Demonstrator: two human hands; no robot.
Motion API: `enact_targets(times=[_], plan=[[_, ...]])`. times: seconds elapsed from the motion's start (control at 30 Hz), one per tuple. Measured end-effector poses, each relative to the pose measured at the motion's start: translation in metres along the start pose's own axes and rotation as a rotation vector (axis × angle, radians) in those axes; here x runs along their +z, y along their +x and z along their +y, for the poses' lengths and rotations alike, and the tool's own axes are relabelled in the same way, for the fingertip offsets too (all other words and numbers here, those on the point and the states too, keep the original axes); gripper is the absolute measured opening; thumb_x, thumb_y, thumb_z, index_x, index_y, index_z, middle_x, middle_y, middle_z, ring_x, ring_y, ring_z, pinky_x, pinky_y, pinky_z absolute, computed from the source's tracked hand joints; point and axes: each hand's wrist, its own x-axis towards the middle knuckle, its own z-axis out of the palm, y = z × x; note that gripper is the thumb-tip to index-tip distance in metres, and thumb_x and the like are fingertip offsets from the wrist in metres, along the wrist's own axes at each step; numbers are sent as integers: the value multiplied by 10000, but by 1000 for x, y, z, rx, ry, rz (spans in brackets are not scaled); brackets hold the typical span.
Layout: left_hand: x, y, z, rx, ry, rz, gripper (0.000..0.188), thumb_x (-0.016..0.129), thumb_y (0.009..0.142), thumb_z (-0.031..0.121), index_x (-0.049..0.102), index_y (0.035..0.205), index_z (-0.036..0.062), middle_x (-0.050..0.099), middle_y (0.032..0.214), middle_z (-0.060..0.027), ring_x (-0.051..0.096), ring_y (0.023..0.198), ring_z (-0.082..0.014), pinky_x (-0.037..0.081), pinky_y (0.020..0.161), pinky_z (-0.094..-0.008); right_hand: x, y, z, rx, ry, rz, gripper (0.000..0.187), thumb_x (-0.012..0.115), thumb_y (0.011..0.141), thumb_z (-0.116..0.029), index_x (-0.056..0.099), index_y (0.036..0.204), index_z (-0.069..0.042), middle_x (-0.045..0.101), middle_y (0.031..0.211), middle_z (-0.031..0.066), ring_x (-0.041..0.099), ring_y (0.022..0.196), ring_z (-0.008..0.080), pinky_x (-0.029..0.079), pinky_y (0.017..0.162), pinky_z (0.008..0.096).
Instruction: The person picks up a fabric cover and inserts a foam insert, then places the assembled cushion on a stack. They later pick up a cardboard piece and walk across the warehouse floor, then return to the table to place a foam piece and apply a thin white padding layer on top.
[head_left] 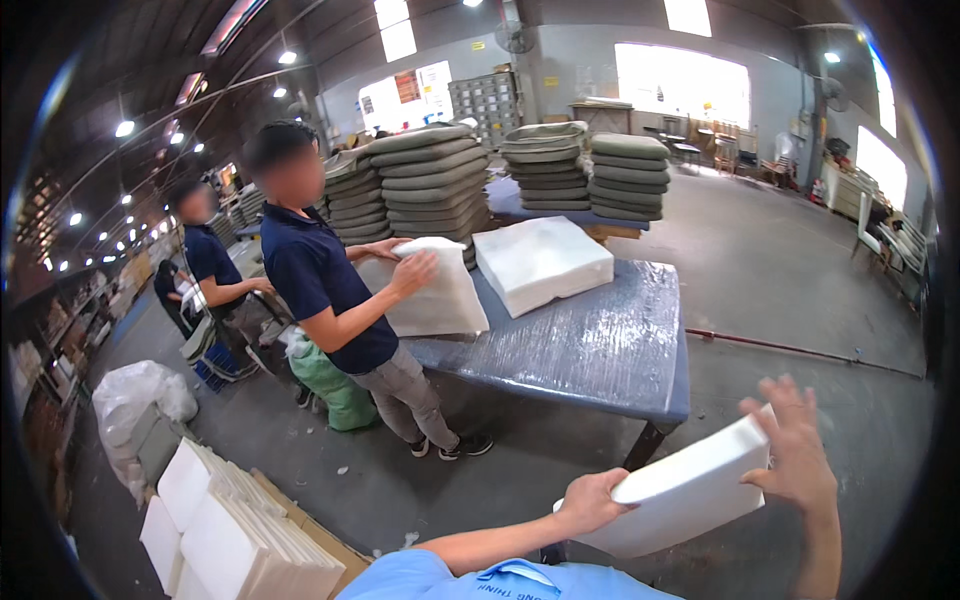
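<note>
Left hand: my left hand (590,503) grips the near-left end of a white foam slab (690,490); fingers curl around its edge, thumb on top.
Right hand: my right hand (800,450) braces the slab's far-right end; fingers (790,400) are spread wide and flat against the side.
Slab: I hold it in the air between both hands, tilted, right end higher, low in the view and just short of the table (600,350).
Table: long, wrapped in shiny blue film, ahead of me; a folded white pad (543,262) lies on its far end.
Co-worker: a person in a dark shirt stands at the table's left side, both hands pressing a white cushion (432,295) against its edge.
Behind: stacks of grey-green cushions (430,180) stand past the table; a second person bends over work further left.
Floor left: a stack of white foam sheets (235,530) leans in a box near my left side.
Step, as I judge it: carrying, slab lifted and clear of any surface.
Next move calls for: keeping both ends level and a firm two-sided grip, since the foam is wide and soft and could bow or slip.
</note>
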Motion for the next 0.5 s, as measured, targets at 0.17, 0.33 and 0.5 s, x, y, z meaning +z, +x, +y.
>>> enact_targets(times=[0.17,0.33,0.5], plan=[[-61,99,-13,-91,-80,117,434,834,835,328,718,1173,81,769,1041,-128,743,984,-270,558,855,-372,150,7,134,572,833,790,622,667,979,-245,461,1534,-56,398,1633,158,360,1515,297,256,1248,432],[-115,164,-26,-193,-202,211,391,812,838,287,722,1137,52,766,1039,-128,732,985,-257,535,887,-364,359,13,151,1671,1556,338,357,713,938,-419,602,1081,-112,557,860,-56,554,786,94,450,675,326],[-159,262,-11,22,-216,192,392,827,825,277,717,1133,62,755,985,-133,728,934,-258,538,847,-360,400,95,235,1179,1114,881,755,577,1058,-432,291,1596,14,347,1652,141,385,1480,310,305,1202,387]])
